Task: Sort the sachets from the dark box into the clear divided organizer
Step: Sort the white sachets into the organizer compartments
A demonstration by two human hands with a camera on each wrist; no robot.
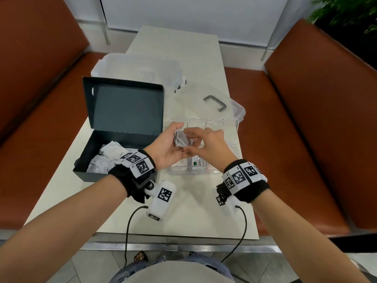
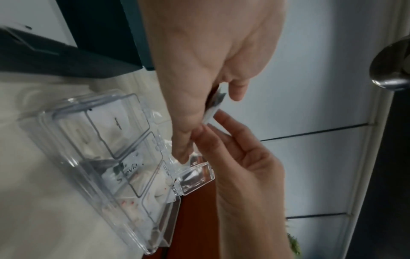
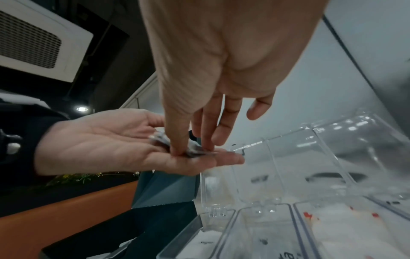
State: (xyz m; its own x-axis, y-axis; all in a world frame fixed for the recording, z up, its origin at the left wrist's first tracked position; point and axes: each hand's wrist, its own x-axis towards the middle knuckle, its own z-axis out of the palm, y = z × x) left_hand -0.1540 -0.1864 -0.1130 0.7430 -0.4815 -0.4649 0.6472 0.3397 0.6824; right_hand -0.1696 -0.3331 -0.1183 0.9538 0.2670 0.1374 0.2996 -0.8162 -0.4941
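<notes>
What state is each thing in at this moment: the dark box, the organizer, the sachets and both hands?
dark box: lid up, white sachets inside.
clear divided organizer: lid open, sachets in the near compartments.
grey sachets: resting on the left palm, above the organizer.
left hand: palm up, cupping the grey sachets.
right hand: fingertips pinching a sachet in the left palm.
</notes>
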